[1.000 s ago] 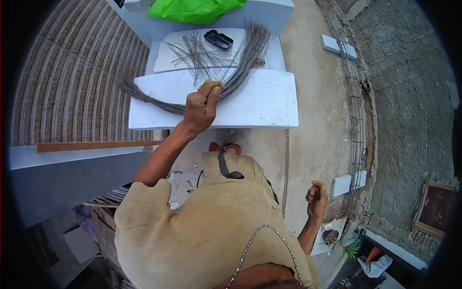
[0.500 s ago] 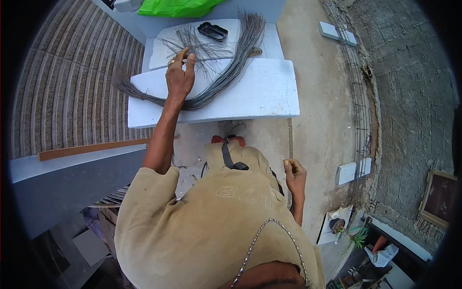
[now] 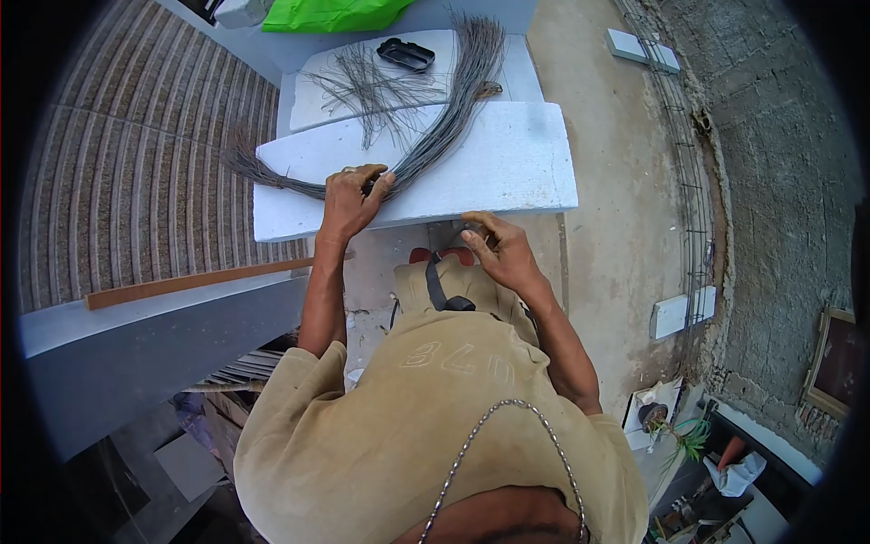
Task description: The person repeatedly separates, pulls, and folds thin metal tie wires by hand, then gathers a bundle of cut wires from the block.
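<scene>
While looking down on the white counter, can see the wire bundle lying in a long arc, with the wide, frayed end pointing to the top of the frame and the narrow end to the left. Can see the left hand on the arc's low stretch, with bent fingers and thumb at the wires; cannot tell how tightly pinched. Find the right hand near the counter's near edge, half curled, with thumb and forefinger apart. Above, see a black tray, too dark inside to read, with loose wires crisscrossed between tray and bundle. At the top edge, notice green plastic.
</scene>
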Demonstrator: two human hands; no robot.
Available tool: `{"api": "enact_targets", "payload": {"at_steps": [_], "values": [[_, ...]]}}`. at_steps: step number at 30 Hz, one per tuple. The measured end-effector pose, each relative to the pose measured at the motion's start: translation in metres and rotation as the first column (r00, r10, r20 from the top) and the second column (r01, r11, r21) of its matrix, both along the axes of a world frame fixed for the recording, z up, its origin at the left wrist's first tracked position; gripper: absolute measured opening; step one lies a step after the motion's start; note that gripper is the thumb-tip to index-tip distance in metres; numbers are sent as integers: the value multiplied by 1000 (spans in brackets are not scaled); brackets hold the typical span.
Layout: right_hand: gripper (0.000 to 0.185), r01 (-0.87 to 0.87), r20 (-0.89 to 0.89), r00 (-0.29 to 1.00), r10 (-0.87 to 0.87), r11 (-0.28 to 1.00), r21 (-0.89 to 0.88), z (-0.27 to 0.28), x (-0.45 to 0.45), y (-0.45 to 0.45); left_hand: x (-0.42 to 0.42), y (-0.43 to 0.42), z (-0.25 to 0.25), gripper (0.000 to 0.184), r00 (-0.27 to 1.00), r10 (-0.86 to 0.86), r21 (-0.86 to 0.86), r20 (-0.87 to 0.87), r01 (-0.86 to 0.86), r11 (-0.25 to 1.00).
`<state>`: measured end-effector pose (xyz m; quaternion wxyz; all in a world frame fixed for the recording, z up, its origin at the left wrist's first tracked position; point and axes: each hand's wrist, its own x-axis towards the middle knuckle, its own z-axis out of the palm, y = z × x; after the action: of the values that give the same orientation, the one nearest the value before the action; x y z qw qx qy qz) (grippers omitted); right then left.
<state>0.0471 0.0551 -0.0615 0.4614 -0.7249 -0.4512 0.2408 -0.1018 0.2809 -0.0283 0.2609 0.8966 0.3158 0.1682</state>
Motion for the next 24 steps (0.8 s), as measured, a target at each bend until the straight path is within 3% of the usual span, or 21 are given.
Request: {"api": "enact_targets", "payload": {"at_steps": [4,7,11,14,21,24], "values": [[26,-57,226,974,16,983,176,9,-4,55,-12,4,-6,29,1000,13,-39,9,-12,999],[24,-104,407,913,21,978,183,6,-3,89,-15,6,-16,26,995,9,148,101,-24,989],[18,-205,568,820,68,962,181,-29,6,109,-19,13,-21,24,985,-3,90,172,-13,996],[16,-280,683,726,82,942,184,-18,11,112,-19,12,-19,24,985,16,24,173,-20,1000],[14,-418,805,578,132,895,153,2,14,102,-18,10,-6,17,963,-26,137,269,-12,991],[13,-450,722,660,209,879,157,18,-2,99,-22,10,0,17,955,21,189,295,-80,979]]}}
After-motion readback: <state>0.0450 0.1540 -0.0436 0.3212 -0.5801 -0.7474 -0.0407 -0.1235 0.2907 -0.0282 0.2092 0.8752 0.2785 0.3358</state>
